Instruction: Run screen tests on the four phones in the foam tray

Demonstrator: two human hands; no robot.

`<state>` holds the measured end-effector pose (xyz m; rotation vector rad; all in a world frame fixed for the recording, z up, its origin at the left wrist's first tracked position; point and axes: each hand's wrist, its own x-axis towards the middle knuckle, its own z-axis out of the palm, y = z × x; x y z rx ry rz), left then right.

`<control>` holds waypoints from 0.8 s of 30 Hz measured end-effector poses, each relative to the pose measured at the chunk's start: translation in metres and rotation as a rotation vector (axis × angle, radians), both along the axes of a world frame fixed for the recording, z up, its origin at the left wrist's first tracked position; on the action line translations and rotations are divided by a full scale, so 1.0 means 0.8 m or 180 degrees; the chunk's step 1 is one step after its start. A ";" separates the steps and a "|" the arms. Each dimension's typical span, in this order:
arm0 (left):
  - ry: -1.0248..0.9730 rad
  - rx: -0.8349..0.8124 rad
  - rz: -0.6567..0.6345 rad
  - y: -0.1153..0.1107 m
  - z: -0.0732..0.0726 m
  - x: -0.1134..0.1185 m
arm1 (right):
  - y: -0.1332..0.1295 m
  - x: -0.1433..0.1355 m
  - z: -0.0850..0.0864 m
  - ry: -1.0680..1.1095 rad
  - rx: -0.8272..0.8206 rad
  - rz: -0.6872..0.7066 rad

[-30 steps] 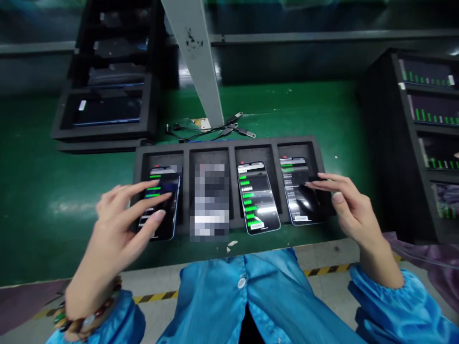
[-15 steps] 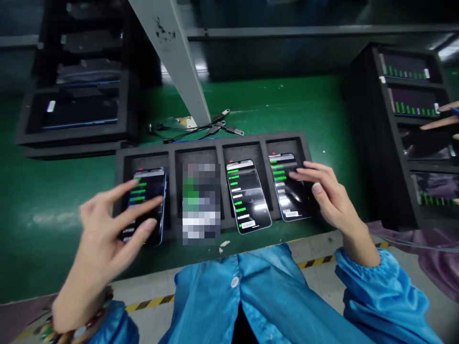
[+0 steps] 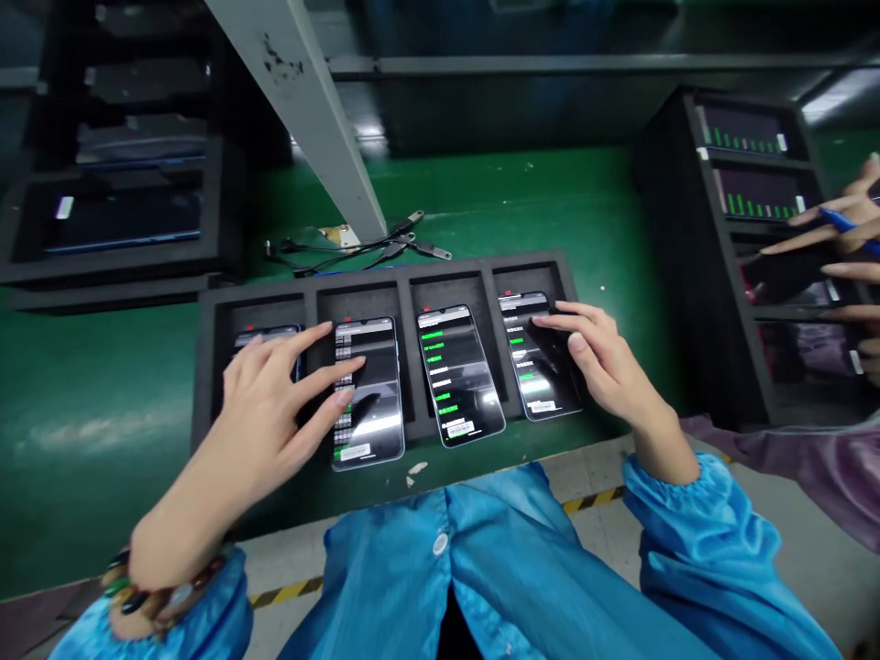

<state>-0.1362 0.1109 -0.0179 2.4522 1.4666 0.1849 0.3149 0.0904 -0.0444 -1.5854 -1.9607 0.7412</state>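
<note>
A black foam tray (image 3: 311,307) lies on the green bench, with smartphones propped in its compartments. My left hand (image 3: 275,394) has its fingers spread over the second smartphone (image 3: 375,394) from the left, the index finger at its screen. Beneath that hand the leftmost smartphone (image 3: 265,335) is mostly hidden. The third smartphone (image 3: 467,376) shows green and white lines of text and has no hand on it. At the rightmost smartphone (image 3: 540,371), my right hand (image 3: 605,357) is open, fingertips on or just above its screen.
Black cables (image 3: 371,252) lie behind the tray, at the foot of a grey metal post (image 3: 323,128). Stacked foam trays with phones stand at the left (image 3: 220,220) and right (image 3: 670,266). Another person's hand (image 3: 852,229) with a blue object reaches over the right stack.
My left hand has moved right, from the leftmost smartphone to the second one. The text list on the rightmost phone has changed under my right hand. The other person's hand reaches further in.
</note>
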 end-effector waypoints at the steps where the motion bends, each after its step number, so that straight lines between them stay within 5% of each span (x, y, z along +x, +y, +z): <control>1: 0.0031 0.0041 0.0022 0.002 0.000 0.005 | 0.003 -0.001 -0.001 0.0001 -0.0003 -0.0044; 8: -0.0290 0.0023 -0.0801 0.000 0.008 0.084 | 0.009 -0.001 -0.003 0.0120 0.0201 0.0022; 12: 0.0004 0.0167 -0.0645 0.004 0.006 0.116 | -0.001 0.005 -0.001 0.0304 0.0394 0.0298; 21: 0.0062 0.0172 -0.0712 0.004 0.008 0.116 | -0.013 0.011 -0.002 0.0471 0.0368 0.0661; 24: 0.0057 0.0150 -0.0701 0.005 0.006 0.115 | -0.014 0.010 0.000 0.0539 0.0314 0.0443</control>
